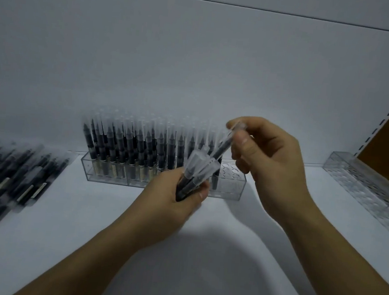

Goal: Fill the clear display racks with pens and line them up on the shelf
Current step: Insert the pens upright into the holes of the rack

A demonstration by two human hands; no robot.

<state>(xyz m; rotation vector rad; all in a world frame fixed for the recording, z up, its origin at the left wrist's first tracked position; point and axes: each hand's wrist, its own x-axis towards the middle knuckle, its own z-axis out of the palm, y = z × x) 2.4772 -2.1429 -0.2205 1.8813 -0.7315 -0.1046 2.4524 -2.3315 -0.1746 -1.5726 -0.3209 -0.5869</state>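
A clear display rack (106, 176) stands on the white shelf at the back, holding several upright black pens with clear caps. A few round holes show at its right end (232, 172). My left hand (172, 199) grips a small bundle of pens (194, 173) just in front of the rack. My right hand (265, 163) pinches a single pen (224, 147) by its clear cap, tilted, above the rack's right end.
A pile of loose pens (14, 178) lies on the shelf at the left. A second clear rack (364, 188) with no pens in it lies along the right side, beside a slotted shelf upright (384, 112). White back panel behind.
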